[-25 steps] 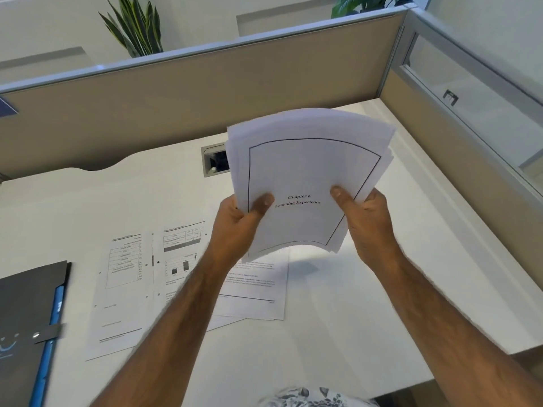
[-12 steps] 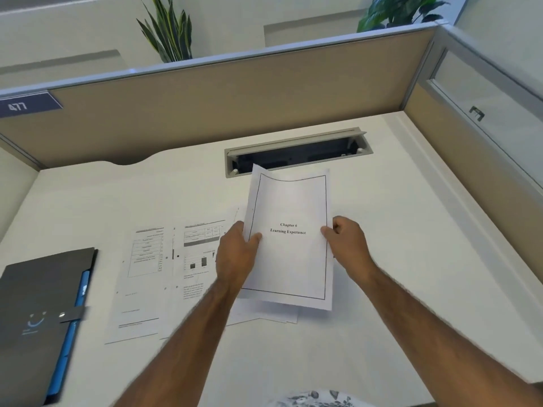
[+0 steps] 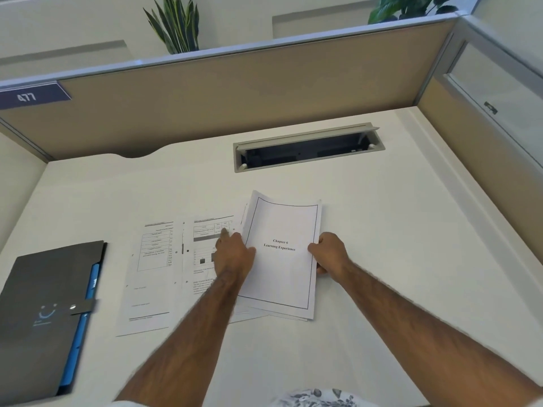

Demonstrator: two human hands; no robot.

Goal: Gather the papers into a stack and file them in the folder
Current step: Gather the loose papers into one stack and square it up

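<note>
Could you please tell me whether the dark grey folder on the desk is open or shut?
Shut: the dark grey folder lies flat with its snap tab fastened across the cover.

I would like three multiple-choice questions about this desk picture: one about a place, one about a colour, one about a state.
1. Where is the folder relative to the papers?
A. left of them
B. right of them
C. on top of them

2. What colour is the folder's cover?
A. white
B. dark grey
C. red

3. What state is the Chapter 6 stack in?
A. inside the folder
B. lying on the desk with a hand at each side
C. raised high above the desk

Answers:
1 A, it lies at the desk's left edge, beyond the loose sheets.
2 B, dark cover with blue showing at its edge.
3 B, the left hand and right hand are at its side edges.
</note>
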